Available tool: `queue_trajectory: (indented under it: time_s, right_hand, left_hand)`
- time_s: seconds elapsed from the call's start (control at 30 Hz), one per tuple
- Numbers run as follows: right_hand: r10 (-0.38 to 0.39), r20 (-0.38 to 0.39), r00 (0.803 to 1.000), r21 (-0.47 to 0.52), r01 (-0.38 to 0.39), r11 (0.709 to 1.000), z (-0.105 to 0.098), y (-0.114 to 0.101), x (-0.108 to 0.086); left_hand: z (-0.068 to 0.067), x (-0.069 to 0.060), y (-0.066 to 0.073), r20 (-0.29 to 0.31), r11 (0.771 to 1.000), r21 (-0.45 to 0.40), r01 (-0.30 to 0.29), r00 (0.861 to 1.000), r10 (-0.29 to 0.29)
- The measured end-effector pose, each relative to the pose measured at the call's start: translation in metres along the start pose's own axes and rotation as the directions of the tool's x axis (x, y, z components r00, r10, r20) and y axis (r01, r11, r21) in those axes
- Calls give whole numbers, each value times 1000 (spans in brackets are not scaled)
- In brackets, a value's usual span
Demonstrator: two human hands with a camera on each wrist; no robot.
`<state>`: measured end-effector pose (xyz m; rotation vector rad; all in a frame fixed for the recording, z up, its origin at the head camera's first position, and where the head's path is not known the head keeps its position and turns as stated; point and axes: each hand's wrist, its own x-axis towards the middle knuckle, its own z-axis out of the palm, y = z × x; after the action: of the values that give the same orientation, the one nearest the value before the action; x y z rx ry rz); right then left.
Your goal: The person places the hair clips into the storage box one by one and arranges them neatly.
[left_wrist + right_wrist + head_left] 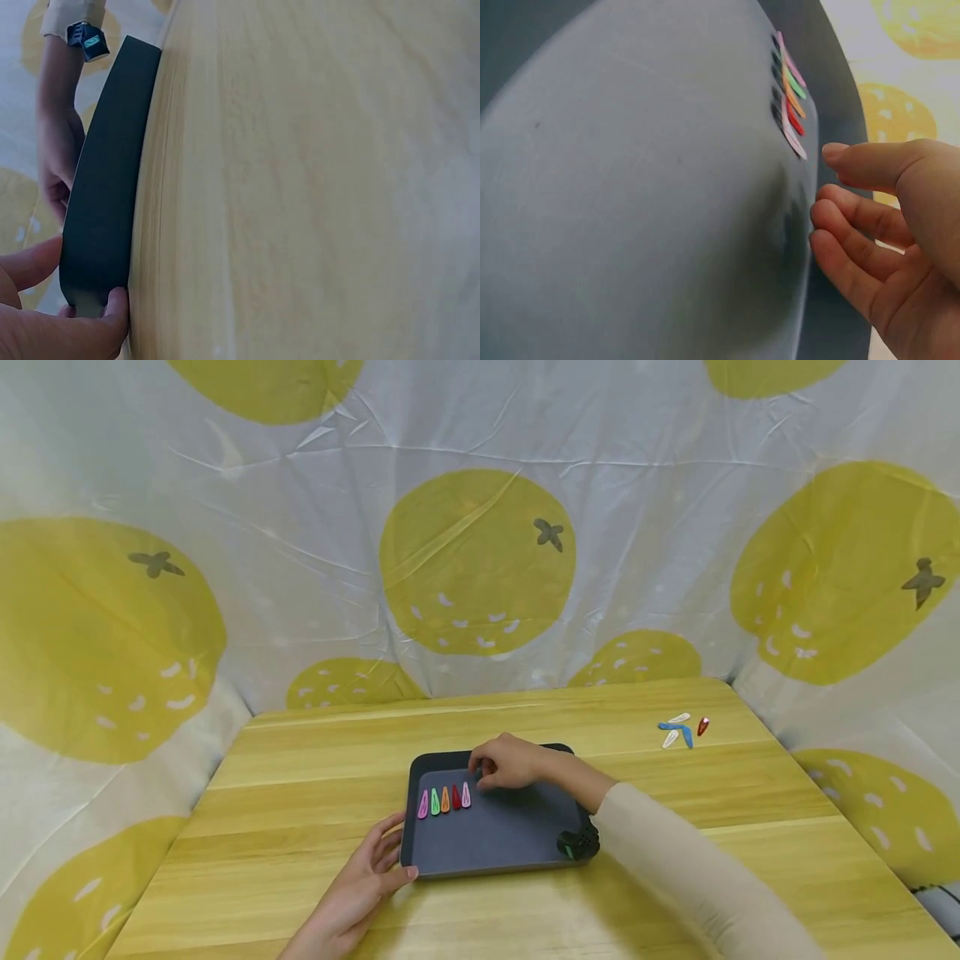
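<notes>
In the tray (498, 842), five slim clips (446, 800), pink, green, orange, red, pale pink, run lengthwise from me, narrow ends farthest. My left hand (360, 883) grips the tray; my right hand (512, 762), loosely bent, holds nothing.

White sheeting (300, 568) encloses the table area on the far, left and right sides. Print: large yellow round fruits (480, 560), several bearing a dark star-shaped stalk mark and small white dashes. Material is thin and glossy; a long horizontal crease crosses the upper far side, with shorter wrinkles above and below it. The sheeting meets the far edge of the table (300, 777), whose top is light yellow wood with streaked grain in bands running left to right. Lighting: bright, with soft shadows on the near tabletop. Right edge, near: a pale item (942, 910) and dark cord, partly cut off, unidentified.
</notes>
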<state>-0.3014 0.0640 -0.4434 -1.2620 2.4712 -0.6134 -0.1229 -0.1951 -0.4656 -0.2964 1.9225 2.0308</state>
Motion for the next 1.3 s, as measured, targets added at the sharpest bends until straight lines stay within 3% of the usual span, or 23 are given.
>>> queue_trajectory:
  time_s: [0.3,0.87,1.3]
  right_hand:
    - [-6,-49,999,89,10,996,-23,8,-28]
    - [86,-121,989,167,-65,984,-51,50,-84]
    - [208,-199,958,156,-179,971,-68,89,-130]
  left_hand:
    - [1,-3,0,15,999,-29,-23,1000,24]
    - [1,-2,-1,20,999,-28,-26,999,26]
    - [1,-1,-1,27,998,-51,-20,999,22]
